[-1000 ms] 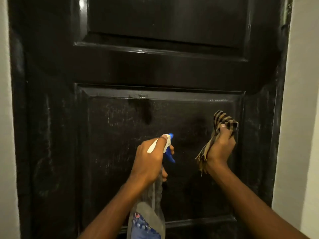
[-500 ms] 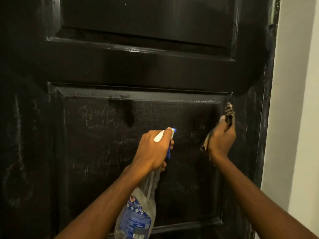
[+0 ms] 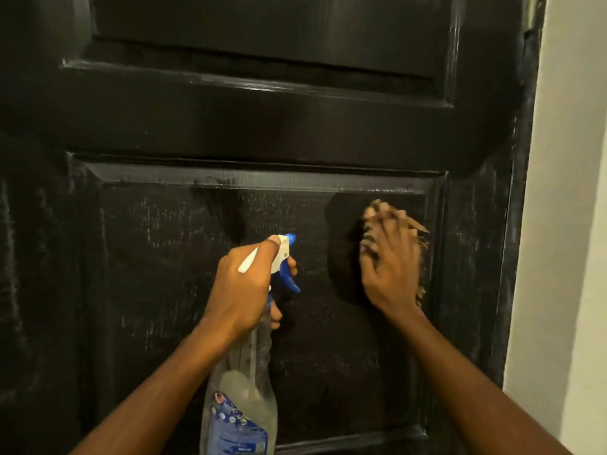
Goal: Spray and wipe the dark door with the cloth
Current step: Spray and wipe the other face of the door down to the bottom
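The cloth (image 3: 414, 228), tan and frayed at its edge, lies flat against the dark door (image 3: 295, 126) in the upper right corner of the lower panel (image 3: 164, 257), right of the frame's centre. The right hand (image 3: 389, 257) covers most of it, fingers (image 3: 377, 221) stretched out and a little spread, pointing up the door, palm pressing the fabric to the wood. That grip is a flat push rather than a pinch, though the fingertips are blurred. What shows of the cloth is a strip along the hand's right side, running up and down; its full shape I cannot tell. Just left of the hand there is a darker, cleaner-looking patch (image 3: 341, 254) on the panel. Near the frame's centre, the left hand (image 3: 244, 290) has a closed grip round the neck of a clear spray bottle (image 3: 239, 389), thumb lying on top of the white head and a finger curled at the blue trigger (image 3: 290, 282). The bottle's long axis runs from the bottom centre of the frame upward, leaning slightly right, and its blue nozzle (image 3: 290, 239) points at the door. The two hands are near each other but apart. The lower panel is scuffed with pale streaks, and an upper panel (image 3: 272, 27) sits above a broad rail. A pale wall (image 3: 565, 224) fills the right edge of the frame.
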